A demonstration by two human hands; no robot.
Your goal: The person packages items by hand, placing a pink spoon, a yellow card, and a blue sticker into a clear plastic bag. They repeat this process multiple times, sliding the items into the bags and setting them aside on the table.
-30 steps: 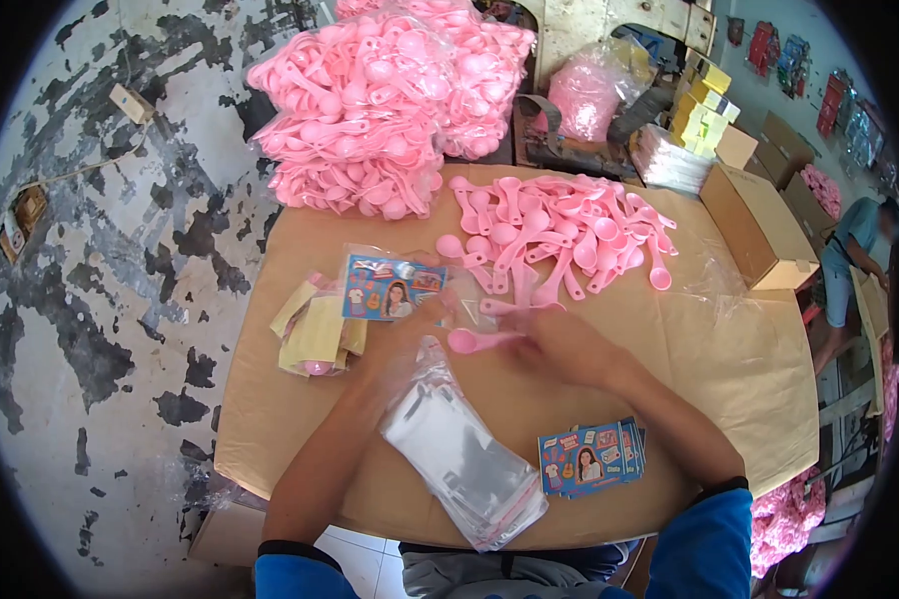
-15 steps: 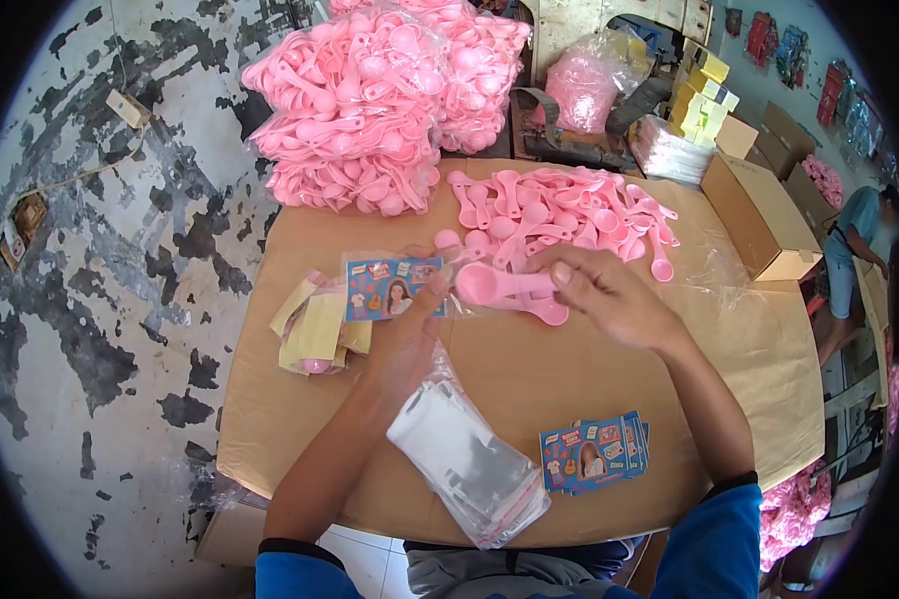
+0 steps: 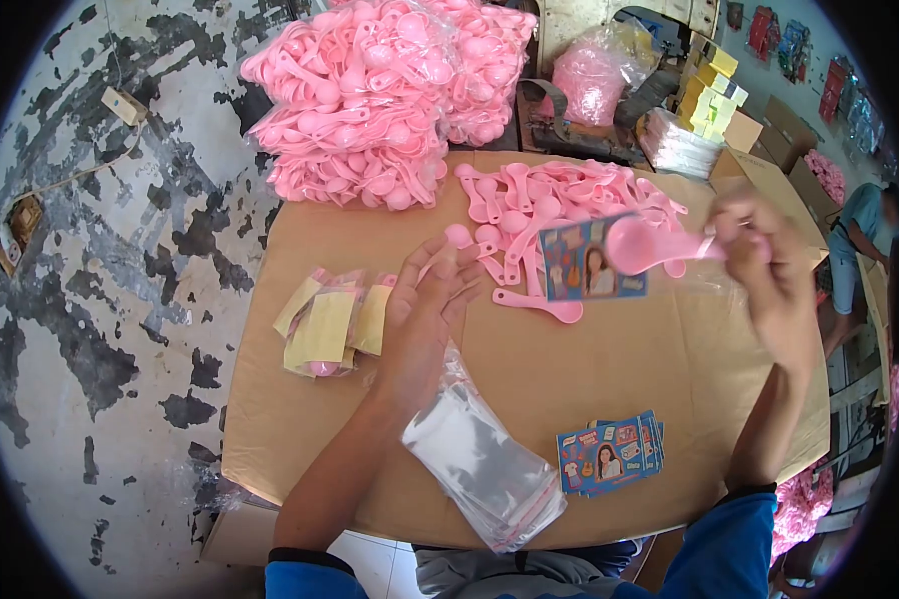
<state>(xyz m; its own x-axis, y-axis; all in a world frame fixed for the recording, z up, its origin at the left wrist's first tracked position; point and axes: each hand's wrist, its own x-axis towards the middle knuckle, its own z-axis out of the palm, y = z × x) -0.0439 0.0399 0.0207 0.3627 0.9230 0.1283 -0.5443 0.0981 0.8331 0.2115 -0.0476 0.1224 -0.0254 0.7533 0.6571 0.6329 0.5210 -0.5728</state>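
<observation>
My right hand [image 3: 764, 260], smeared by motion, grips one end of a pink measuring spoon [image 3: 659, 247] above the right half of the table. A blue picture card [image 3: 591, 262] extends from the spoon's bowl end, seemingly in the same clear bag, though the film is hard to make out. My left hand [image 3: 432, 295] is open, palm up with fingers spread, and holds nothing. Just beyond it lies the pile of loose pink spoons [image 3: 539, 205]. Below it are stacked clear plastic bags [image 3: 484, 459]. Blue cards [image 3: 609, 454] lie in a stack near the front edge.
Packed bags with yellowish cards [image 3: 325, 324] lie at the left on the brown-covered table [image 3: 689, 369]. Large bags of pink spoons [image 3: 355, 110] rise at the back left. An open carton [image 3: 764, 190] stands at the back right. Another person [image 3: 857, 240] is at the far right.
My right hand has moved right, carrying the spoon and the card. My left hand has let go of the card's bag and opened. A loose spoon now shows fully on the table.
</observation>
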